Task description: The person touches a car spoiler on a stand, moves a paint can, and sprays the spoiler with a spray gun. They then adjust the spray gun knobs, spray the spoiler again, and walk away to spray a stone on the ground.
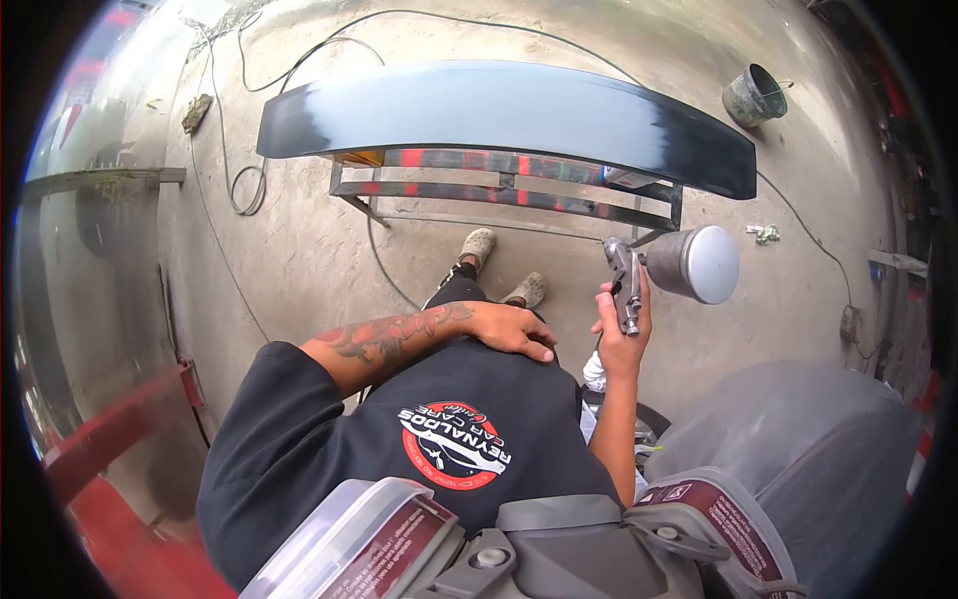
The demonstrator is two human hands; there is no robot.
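My right hand (625, 324) is wrapped round the handle of a metal spray gun (626, 285), whose round grey cup (699, 265) points to the right. My left hand (512, 329) rests against the front of my black shirt (329, 439), fingers loosely spread, with nothing seen in it. Beyond both hands a long, glossy dark panel (489, 115) with lighter grey patches lies across a metal stand (429, 190). The spray gun is near the stand's right end, apart from the panel.
A dark bucket (755, 95) stands at the back right. Hoses or cables (246, 190) run over the concrete floor (299, 240). A crumpled scrap (764, 235) lies right of the cup. Translucent sheeting (788, 429) is at the lower right, a respirator (569, 539) at the bottom.
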